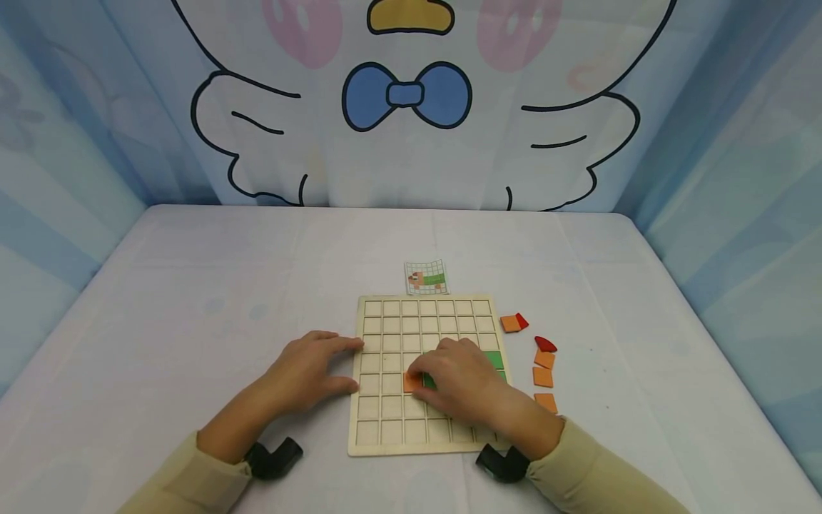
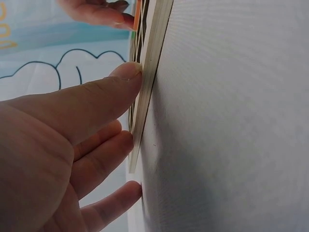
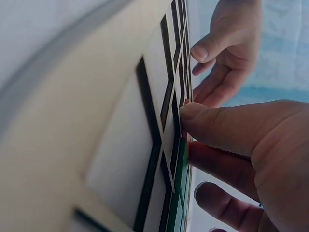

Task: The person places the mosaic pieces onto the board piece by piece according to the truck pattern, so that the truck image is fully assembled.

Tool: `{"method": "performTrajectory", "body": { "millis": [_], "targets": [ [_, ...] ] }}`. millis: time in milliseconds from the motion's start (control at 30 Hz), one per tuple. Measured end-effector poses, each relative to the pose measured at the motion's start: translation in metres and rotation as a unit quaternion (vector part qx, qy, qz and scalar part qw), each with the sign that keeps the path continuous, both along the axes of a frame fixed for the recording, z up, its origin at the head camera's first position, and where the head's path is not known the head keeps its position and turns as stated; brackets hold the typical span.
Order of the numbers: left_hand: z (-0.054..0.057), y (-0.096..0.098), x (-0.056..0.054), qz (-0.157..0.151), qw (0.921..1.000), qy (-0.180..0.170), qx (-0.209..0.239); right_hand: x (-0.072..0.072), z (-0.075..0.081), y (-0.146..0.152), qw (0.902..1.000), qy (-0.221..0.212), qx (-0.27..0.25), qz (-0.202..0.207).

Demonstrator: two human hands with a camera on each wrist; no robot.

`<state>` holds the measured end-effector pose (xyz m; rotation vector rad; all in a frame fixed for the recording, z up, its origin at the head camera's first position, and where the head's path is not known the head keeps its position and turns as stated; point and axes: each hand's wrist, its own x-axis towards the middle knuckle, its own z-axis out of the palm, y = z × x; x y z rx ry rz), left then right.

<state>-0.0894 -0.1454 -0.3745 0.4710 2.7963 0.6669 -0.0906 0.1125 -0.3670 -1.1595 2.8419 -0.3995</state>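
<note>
A pale wooden grid board (image 1: 379,432) lies flat on the white table. My left hand (image 1: 303,373) rests at its left edge, with fingers and thumb extended; in the left wrist view the thumb tip touches the board's side. Over the middle of the board is my right hand (image 1: 464,378), its thumb and forefinger pinching an orange square tile (image 1: 409,384) at one of the cells. Green tiles (image 1: 494,359) lie in cells to the right of it, partly covered by that hand. In the right wrist view the green tiles (image 3: 179,166) show below the thumb.
Behind the board lies a small picture card (image 1: 426,277) with an orange and green grid pattern. Along the board's right side are loose orange square tiles (image 1: 542,377), a red curved tile (image 1: 546,344) and another red tile (image 1: 522,320) touching an orange one.
</note>
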Motion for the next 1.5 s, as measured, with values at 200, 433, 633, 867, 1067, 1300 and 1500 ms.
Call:
{"method": "performTrajectory", "body": {
  "millis": [200,433,633,867,1067,1300,1500],
  "targets": [
    [0.001,-0.001,0.001,0.001,1.0000,-0.003,0.002,-0.001,0.000,0.001,0.9999,-0.004,-0.010,0.009],
    [0.001,-0.001,0.001,0.002,1.0000,-0.001,0.002,-0.002,0.001,0.008,0.9993,0.004,-0.038,0.005],
    [0.002,-0.001,0.002,0.004,1.0000,-0.006,-0.002,-0.004,0.006,0.023,0.9988,-0.010,-0.047,-0.010],
    [0.001,-0.001,0.002,0.002,1.0000,-0.003,0.000,-0.006,0.011,0.043,0.9976,-0.030,-0.045,-0.044],
    [0.001,-0.001,0.001,-0.003,1.0000,0.000,0.001,-0.003,0.018,0.063,0.9942,-0.043,-0.054,-0.083],
    [0.001,0.000,0.001,-0.002,1.0000,0.002,0.002,0.001,0.017,0.085,0.9928,-0.026,-0.054,-0.104],
    [0.001,0.000,0.001,-0.004,1.0000,0.004,0.006,0.006,0.017,0.100,0.9891,-0.045,-0.033,-0.136]
  ]
}}
